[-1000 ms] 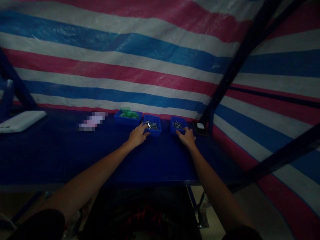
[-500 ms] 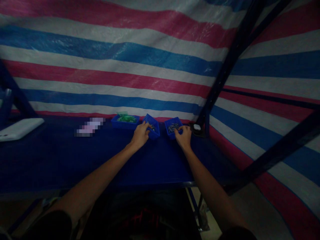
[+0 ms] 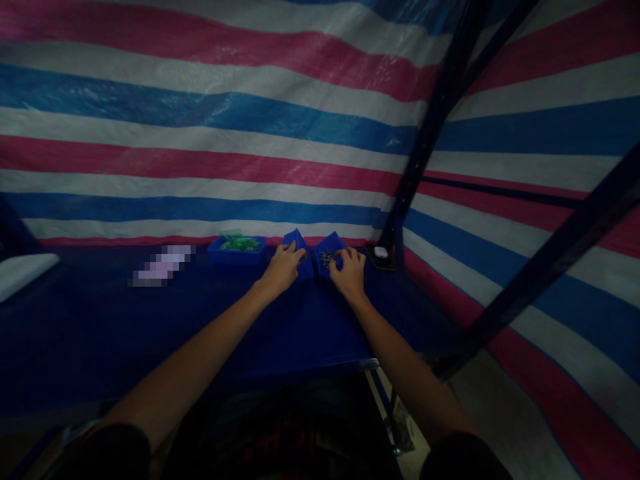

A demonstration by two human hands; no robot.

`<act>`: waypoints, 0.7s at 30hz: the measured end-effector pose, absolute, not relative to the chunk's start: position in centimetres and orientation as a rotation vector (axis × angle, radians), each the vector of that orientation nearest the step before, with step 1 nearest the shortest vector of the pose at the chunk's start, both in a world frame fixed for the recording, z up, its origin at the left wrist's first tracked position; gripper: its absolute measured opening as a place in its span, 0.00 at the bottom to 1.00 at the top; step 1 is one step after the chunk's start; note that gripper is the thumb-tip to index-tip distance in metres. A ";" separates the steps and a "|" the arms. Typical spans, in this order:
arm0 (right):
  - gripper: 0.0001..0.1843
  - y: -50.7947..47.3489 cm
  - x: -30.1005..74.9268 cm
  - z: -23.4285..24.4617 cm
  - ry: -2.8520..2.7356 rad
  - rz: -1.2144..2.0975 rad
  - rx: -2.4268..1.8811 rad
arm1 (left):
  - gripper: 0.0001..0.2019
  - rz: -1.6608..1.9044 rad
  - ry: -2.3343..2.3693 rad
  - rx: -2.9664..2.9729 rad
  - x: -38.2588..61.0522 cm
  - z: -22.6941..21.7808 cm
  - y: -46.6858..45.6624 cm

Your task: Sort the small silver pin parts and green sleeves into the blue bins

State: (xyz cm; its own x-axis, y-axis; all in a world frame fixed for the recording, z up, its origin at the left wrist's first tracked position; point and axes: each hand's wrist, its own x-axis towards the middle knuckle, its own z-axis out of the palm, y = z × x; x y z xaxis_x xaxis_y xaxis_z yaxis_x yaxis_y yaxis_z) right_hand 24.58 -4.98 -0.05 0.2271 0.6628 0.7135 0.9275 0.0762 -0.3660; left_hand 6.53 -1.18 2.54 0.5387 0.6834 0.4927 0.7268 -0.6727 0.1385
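Note:
Two small blue plastic bins stand close together on the blue table (image 3: 200,320). My left hand (image 3: 283,267) grips the near left side of the left blue bin (image 3: 297,238), which sits at an angle. Its contents are mostly hidden behind my fingers. My right hand (image 3: 351,272) holds the right blue bin (image 3: 336,241) by its right side, thumb at the near rim. Small, thin metal pieces (image 3: 327,257), perhaps screws or nails, lie inside the right bin; they are too small to tell exactly.
Left of my hands is a blue tray (image 3: 237,257) with green plastic packets (image 3: 240,243). A blurred-out pinkish item (image 3: 163,265) and a white object (image 3: 25,272) lie farther left. At the right stands a dark post (image 3: 425,133) with a small white case (image 3: 381,252) near its foot. Striped sheeting (image 3: 225,160) hangs behind.
My right hand has brought the right bin leftward, closing most of the gap between the two bins. The left bin looks more tilted towards the right. The view has shifted slightly.

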 end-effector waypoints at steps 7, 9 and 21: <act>0.15 -5.8 23.7 0.6 -1.600 -0.485 -1.709 | 0.14 -0.760 -1.219 -2.714 7.2 3.2 -1.2; 0.15 -5.9 23.4 0.8 -1.647 -0.516 -1.715 | 0.14 -0.746 -1.217 -2.715 7.4 3.3 -1.3; 0.21 -6.2 23.2 0.9 -1.745 -0.546 -1.663 | 0.20 -1.106 -1.138 -2.742 7.7 1.9 -0.9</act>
